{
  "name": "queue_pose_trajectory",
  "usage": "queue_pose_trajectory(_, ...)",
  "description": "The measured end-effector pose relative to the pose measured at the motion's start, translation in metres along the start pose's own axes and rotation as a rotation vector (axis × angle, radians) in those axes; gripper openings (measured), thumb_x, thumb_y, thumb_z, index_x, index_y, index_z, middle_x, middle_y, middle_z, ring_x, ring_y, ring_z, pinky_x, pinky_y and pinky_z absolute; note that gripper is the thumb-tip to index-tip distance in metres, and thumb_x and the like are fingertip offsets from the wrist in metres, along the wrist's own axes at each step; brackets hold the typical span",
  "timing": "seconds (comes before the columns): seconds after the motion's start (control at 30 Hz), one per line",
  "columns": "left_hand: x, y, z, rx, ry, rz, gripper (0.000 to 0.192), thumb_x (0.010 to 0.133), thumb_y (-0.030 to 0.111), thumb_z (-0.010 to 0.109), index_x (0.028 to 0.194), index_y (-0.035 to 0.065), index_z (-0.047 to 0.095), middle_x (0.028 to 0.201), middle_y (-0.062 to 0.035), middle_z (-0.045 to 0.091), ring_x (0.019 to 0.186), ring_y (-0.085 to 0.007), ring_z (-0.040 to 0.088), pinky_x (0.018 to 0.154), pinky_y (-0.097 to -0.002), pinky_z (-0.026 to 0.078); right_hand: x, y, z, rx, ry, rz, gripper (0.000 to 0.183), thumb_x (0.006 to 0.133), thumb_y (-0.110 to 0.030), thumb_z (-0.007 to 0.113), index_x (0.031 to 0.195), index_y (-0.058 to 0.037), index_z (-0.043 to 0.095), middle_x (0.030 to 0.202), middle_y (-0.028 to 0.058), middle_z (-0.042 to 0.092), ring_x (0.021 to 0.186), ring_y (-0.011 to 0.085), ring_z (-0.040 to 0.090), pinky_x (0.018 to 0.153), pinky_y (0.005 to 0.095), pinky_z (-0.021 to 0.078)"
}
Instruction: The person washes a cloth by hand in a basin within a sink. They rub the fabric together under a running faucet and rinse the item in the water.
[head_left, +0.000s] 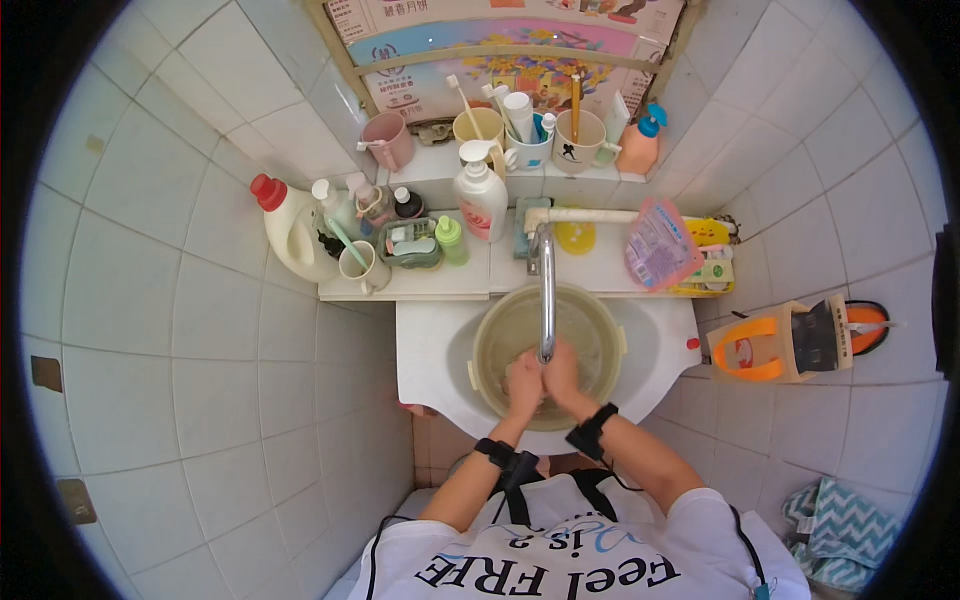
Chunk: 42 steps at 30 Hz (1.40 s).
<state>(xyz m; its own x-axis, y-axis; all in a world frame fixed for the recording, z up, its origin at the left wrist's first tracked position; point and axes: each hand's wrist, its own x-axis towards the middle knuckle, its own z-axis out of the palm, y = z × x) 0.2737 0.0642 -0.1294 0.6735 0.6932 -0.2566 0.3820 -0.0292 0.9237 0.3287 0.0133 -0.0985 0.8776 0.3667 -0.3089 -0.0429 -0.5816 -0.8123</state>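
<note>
My left hand (525, 382) and my right hand (562, 373) meet under the spout of a chrome faucet (547, 300). Both are inside a round beige plastic basin (615, 375) that sits in a white washbasin (424, 352). The basin seems to have water in it, though its depth is hard to judge. The fingers curl inward against each other, partly behind the spout tip. Whether anything is between them is hidden. Each wrist wears a black strap with a small device.
A ledge behind the faucet carries a lotion pump bottle (480, 195), a red-capped jug (296, 225), a mug (365, 266), a green bottle (451, 240) and a pink refill pouch (660, 244). Higher up stand toothbrush cups (580, 142). A holder (787, 341) hangs on the right wall.
</note>
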Motion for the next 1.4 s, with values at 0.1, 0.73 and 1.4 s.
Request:
queue_pose_trajectory(0.1, 0.033, -0.010, -0.031, -0.111, -0.187, -0.297, 0.031, 0.085, 0.020, 0.035, 0.072, -0.0039, 0.049, 0.065, -0.0230, 0.051, 0.062, -0.0355, 0.049, 0.061, -0.0406, 0.037, -0.034, -0.024, 0.004, -0.094, -0.035, -0.188, 0.027, 0.081, -0.023, 0.042, 0.076, 0.0024, 0.051, 0.067, 0.0244, 0.052, 0.066, 0.0392, 0.050, 0.059, 0.0433, 0.0377)
queue_pose_trajectory(0.73, 0.013, 0.021, -0.055, -0.160, -0.106, -0.048, 0.035, 0.088, 0.025, 0.034, 0.090, -0.0045, 0.053, 0.087, -0.0215, 0.055, 0.080, -0.0363, 0.051, 0.073, -0.0359, 0.038, 0.009, 0.017, -0.033, 0.325, -0.004, -0.082, 0.017, 0.081, -0.016, 0.048, 0.087, -0.0003, 0.049, 0.064, 0.0094, 0.050, 0.057, 0.0202, 0.046, 0.057, 0.0305, 0.0386)
queue_pose_trajectory(1.4, 0.010, 0.033, -0.078, 0.093, -1.010, -0.104, 0.030, 0.086, 0.030, 0.046, 0.084, 0.0015, 0.056, 0.071, -0.0002, 0.053, 0.062, -0.0081, 0.045, 0.055, -0.0225, 0.039, 0.011, 0.032, -0.079, 0.763, 0.047, 0.128, 0.022, 0.074, 0.000, 0.038, 0.092, -0.0020, 0.051, 0.075, 0.0008, 0.051, 0.072, 0.0087, 0.047, 0.063, 0.0232, 0.0382)
